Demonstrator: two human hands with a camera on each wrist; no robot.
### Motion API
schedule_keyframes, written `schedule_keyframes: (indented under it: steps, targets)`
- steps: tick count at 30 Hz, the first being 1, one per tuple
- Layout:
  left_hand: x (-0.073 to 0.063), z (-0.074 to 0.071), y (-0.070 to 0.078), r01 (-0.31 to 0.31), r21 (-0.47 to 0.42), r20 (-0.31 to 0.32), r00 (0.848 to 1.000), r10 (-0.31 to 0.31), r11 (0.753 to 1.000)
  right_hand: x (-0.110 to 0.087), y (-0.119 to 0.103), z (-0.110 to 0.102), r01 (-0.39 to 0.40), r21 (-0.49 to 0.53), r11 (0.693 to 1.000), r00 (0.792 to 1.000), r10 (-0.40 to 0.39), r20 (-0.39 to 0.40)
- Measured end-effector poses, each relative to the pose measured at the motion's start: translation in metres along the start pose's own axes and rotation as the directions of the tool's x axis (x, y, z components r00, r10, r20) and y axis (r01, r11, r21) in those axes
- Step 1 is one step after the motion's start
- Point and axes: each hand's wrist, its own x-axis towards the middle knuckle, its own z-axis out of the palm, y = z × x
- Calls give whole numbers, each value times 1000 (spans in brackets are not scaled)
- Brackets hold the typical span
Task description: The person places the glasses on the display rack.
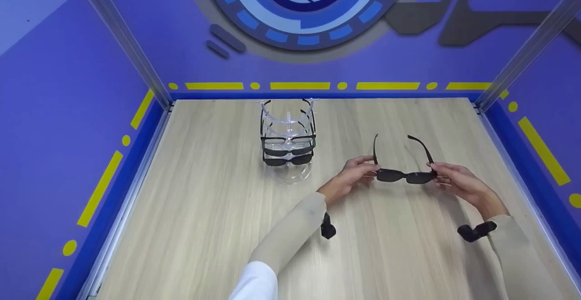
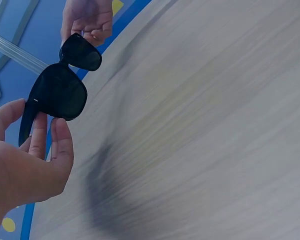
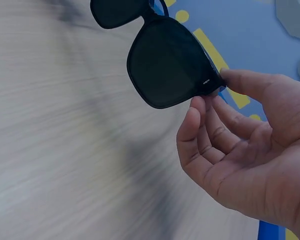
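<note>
A pair of black sunglasses (image 1: pixel 389 175) is held up above the table, both temples unfolded and pointing away from me. My left hand (image 1: pixel 356 173) pinches the left hinge end between thumb and fingers. At the other end my right hand (image 1: pixel 460 183) pinches the right hinge corner. In the left wrist view the dark lenses (image 2: pixel 60 92) face the camera, with the left hand (image 2: pixel 32 165) at the near temple. The right wrist view shows the right thumb and fingers (image 3: pixel 230 127) on the corner beside a lens (image 3: pixel 165 65).
Left of my hands stands a clear display stand (image 1: pixel 290 178) bearing several glasses, with dark-lensed sunglasses (image 1: pixel 276 161) lowest. Its upper tier (image 1: pixel 290 120) holds no front frame. Blue-purple panels (image 1: pixel 136 64) wall the wooden table (image 1: pixel 204 227) at the back and sides.
</note>
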Motion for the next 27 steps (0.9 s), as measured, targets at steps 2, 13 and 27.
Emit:
schedule_keyframes:
  steps: [2, 13, 27]
  targets:
    - [-2, 0, 2, -6, -11, 11, 1000, 6, 1000, -2, -2, 1, 9, 5, 1000, 1000, -9, 2]
    - [-15, 1, 10, -8, -40, 53, 999, 10, 999, -13, -9, 10, 21, 21, 1000, 1000, -22, 9]
    - [-26, 6, 16, -3, -116, 93, 996, 14, 993, -32, -18, 12, 49, 61, 997, 999, -50, 11]
